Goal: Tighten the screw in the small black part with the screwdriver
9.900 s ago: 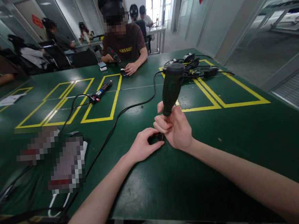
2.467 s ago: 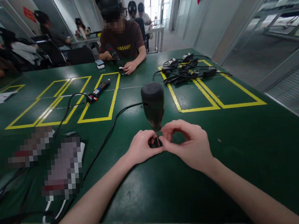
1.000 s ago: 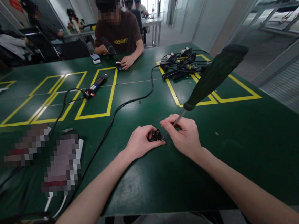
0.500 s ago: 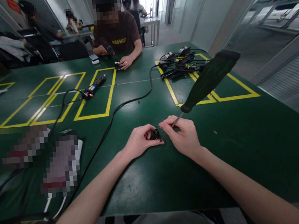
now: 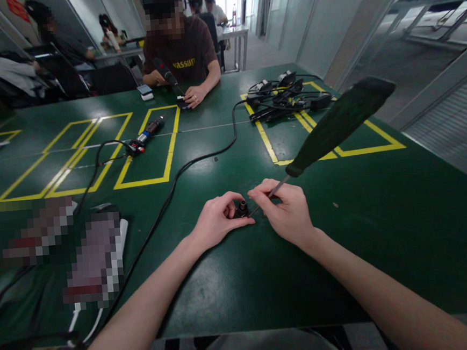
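Observation:
My left hand [image 5: 220, 216] curls its thumb and forefinger round a small dark cylindrical part [image 5: 242, 208], which rests on the green table [image 5: 223, 300]. Pinched in my right hand [image 5: 287, 208] is the thin metal shaft of a screwdriver [image 5: 340, 123]. Its large dark green handle slants up to the right, beyond my fingers. The shaft's tip reaches down to the right side of the small part, close to my left thumb. Whether the tip touches the part I cannot make out.
A black cable [image 5: 170, 196] crosses the table on my left. Tangled cords [image 5: 288, 98] lie at the back right, and an electric screwdriver [image 5: 145, 136] lies back left. Two blurred boxes [image 5: 92, 251] sit at the left. Opposite, a person [image 5: 183, 55] works with a tool.
The screwdriver's handle has tipped further right and lower, so its shaft slants more. Its tip has shifted slightly up toward the small part. My left hand keeps its grip.

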### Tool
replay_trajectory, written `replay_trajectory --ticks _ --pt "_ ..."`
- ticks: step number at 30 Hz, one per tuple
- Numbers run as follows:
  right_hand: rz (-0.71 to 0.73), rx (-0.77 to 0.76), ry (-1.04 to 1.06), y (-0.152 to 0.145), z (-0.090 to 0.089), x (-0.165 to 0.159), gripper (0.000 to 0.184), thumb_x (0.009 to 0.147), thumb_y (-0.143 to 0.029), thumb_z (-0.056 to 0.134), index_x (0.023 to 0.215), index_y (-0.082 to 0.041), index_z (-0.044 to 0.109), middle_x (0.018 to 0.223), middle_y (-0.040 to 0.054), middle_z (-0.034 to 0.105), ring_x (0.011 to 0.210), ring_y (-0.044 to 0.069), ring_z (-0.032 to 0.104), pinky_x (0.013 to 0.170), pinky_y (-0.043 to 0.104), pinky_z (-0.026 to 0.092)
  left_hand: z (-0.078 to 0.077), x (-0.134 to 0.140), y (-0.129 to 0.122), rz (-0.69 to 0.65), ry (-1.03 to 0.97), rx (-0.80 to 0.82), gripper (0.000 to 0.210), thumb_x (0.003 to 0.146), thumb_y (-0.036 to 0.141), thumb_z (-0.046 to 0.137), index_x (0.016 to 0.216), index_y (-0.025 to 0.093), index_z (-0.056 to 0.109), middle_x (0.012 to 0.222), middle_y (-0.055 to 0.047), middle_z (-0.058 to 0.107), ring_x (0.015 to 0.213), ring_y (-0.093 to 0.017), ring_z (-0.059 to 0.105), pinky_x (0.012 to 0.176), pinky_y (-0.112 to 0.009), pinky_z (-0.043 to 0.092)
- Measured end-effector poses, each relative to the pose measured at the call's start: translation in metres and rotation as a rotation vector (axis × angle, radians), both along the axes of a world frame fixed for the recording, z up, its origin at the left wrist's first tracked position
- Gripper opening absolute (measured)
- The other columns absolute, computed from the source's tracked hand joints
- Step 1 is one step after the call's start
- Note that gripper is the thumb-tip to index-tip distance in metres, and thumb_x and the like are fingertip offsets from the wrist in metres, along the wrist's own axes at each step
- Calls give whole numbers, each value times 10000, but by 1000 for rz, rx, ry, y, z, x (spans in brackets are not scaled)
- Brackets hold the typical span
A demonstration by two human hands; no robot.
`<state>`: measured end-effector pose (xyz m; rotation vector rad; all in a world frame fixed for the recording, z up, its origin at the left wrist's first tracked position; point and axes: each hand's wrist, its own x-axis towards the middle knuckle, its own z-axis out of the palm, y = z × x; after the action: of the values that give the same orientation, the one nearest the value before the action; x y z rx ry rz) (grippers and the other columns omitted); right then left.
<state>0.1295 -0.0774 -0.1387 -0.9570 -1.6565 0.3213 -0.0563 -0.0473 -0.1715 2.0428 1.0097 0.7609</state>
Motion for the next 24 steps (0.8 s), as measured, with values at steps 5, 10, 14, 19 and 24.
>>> replay_trajectory --ticks 5,10,14,19,24 --pt "-13 1 0 0 1 0 253 950 -149 644 703 -200 653 627 -14 674 530 115 587 544 246 477 3 -1 -3 36 -20 21 432 786 481 869 858 201 549 632 113 464 553 -66 425 581 -206 356" --pt "-37 11 1 0 0 0 266 964 -170 634 700 -200 652 623 -10 672 533 116 585 541 247 470 4 -2 -3 22 37 126 499 812 436 861 679 186 450 617 95 436 567 -70 393 590 -219 321" --pt "-41 23 -1 1 -1 1 266 968 -175 637 704 -198 660 621 -12 672 533 115 586 550 247 471 3 -3 -3 8 35 145 483 814 413 865 675 181 465 617 90 452 578 -73 416 603 -220 330" --pt "-32 23 -10 0 -1 2 265 970 -174 637 707 -193 665 626 -14 673 535 110 583 552 242 468 4 -4 -5 16 12 130 455 803 371 879 678 178 487 618 93 463 574 -68 420 598 -216 344" --pt "-27 -7 -21 0 0 3 258 966 -180 638 710 -196 675 640 -6 690 544 120 593 556 253 478 8 -4 -9 53 -3 103 415 812 371 872 698 179 522 634 85 521 574 -67 465 598 -214 377"
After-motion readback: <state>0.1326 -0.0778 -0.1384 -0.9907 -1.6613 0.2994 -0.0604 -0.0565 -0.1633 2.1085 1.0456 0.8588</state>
